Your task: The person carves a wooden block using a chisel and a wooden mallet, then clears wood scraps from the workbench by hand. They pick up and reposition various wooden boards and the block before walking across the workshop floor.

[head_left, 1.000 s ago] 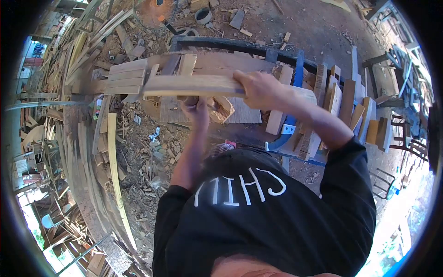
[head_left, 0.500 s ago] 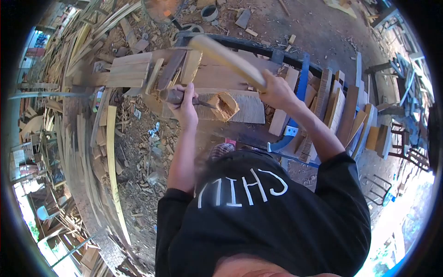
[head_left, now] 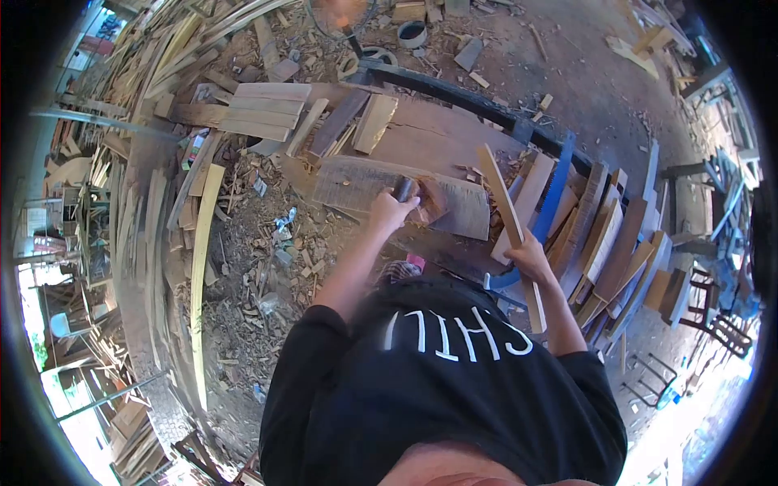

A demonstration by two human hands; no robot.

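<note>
My left hand (head_left: 393,212) is closed around a chisel, whose dark round handle (head_left: 403,188) sticks up from my fingers. The blade is hidden from me. Right beside it, a small hollowed wooden block (head_left: 431,201) lies on a wide weathered board (head_left: 466,209) on the bench. My right hand (head_left: 529,255) grips a long flat wooden stick (head_left: 502,190) near its middle. The stick slants from the bench side down toward my right forearm, apart from the chisel.
A blue handsaw (head_left: 554,185) lies among several stacked boards (head_left: 600,235) to the right. More planks (head_left: 263,109) rest on the bench's left end. Wood chips (head_left: 259,267) litter the ground, and a fan (head_left: 344,16) stands beyond the bench.
My left hand has brought the chisel rightward, its handle now upright at the block instead of lying sideways. My right hand has lowered the raised stick and drawn it back. The view has shifted.
</note>
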